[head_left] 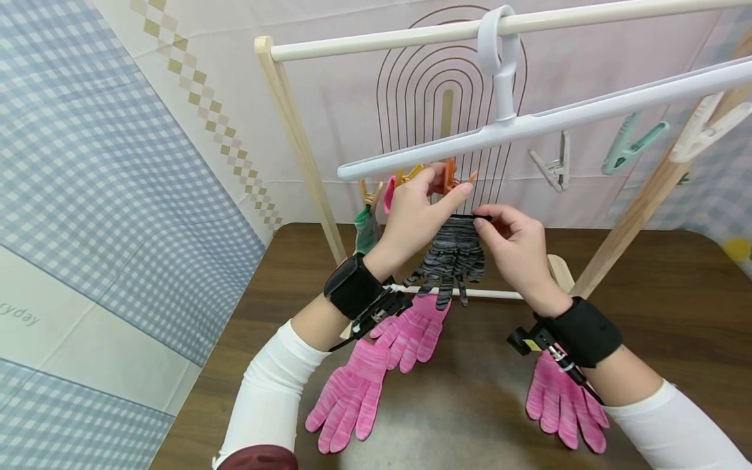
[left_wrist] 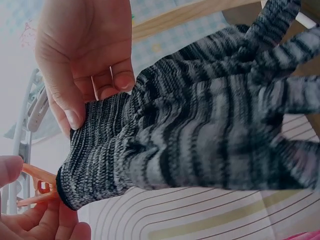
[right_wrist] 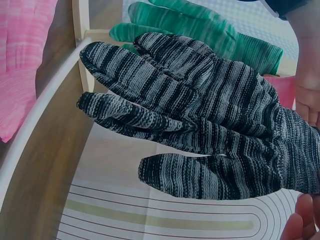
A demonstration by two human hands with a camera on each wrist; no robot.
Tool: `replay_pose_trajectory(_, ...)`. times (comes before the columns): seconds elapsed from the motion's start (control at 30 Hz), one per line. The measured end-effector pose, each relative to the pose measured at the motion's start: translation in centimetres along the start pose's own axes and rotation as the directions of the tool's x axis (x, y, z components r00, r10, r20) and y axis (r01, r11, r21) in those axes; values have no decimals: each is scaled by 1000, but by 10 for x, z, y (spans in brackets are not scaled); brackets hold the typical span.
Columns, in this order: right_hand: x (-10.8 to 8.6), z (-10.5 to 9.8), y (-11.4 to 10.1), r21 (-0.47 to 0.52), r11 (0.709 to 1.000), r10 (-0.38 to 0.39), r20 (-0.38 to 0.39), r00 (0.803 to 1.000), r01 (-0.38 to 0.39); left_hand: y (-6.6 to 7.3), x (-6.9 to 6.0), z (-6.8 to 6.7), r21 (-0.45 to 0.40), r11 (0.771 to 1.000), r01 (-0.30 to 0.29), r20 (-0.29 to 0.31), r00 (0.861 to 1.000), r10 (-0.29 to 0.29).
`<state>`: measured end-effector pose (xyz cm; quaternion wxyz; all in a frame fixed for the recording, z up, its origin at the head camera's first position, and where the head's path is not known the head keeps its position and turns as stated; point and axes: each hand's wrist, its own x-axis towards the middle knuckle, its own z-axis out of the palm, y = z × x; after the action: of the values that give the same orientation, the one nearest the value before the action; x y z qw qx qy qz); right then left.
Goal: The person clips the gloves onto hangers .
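A black-and-grey striped knit glove [head_left: 455, 251] hangs fingers down below the white hanger [head_left: 423, 151]. My right hand [head_left: 517, 245] pinches its dark cuff edge between thumb and fingers. Just above the cuff, my left hand [head_left: 414, 212] holds an orange clothespin [head_left: 450, 177], thumb on one handle. The left wrist view has this orange clothespin [left_wrist: 42, 185] right at the cuff of the striped glove [left_wrist: 190, 125]; whether it bites the fabric I cannot tell. Spread out in the right wrist view, the striped glove [right_wrist: 215, 115] partly covers a green glove [right_wrist: 200, 35] behind it.
On the hanger's left, a wooden clothespin [head_left: 370, 194] holds the green glove [head_left: 367, 232], near a yellow clothespin [head_left: 409, 173]. Grey [head_left: 555, 163] and mint [head_left: 634, 143] clothespins hang rightward. Pink gloves [head_left: 352, 395] lie on the brown table [head_left: 464, 398]. A wooden rack [head_left: 299, 143] carries the hanger.
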<state>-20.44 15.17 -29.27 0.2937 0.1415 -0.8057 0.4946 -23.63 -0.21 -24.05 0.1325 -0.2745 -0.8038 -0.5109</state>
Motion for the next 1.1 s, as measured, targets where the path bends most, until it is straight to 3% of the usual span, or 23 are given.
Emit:
replay_pose_trajectory(0.17,-1,1,-4,5,1000,-18,-12,1000,18,4,-1,-2,74,997,18,-7,1000,-18)
replay_pose_trajectory(0.53,-1,1,-5,-4,1000,-17,-15,1000,17,7,2,-2,146,989,21,-23,1000,-18)
replay_pose_trajectory(0.83,-3,2,-5,1,1000,-14,-15,1000,14,10,-2,-3,300,952,-55,-76,994,81)
replay_pose_trajectory(1.03,-4,4,-5,18,1000,-16,-11,1000,17,11,-4,-2,410,903,-133,-129,971,201)
replay_pose_trajectory(1.1,-5,4,-5,18,1000,-14,-11,1000,14,10,-5,-2,424,895,-139,-138,967,215)
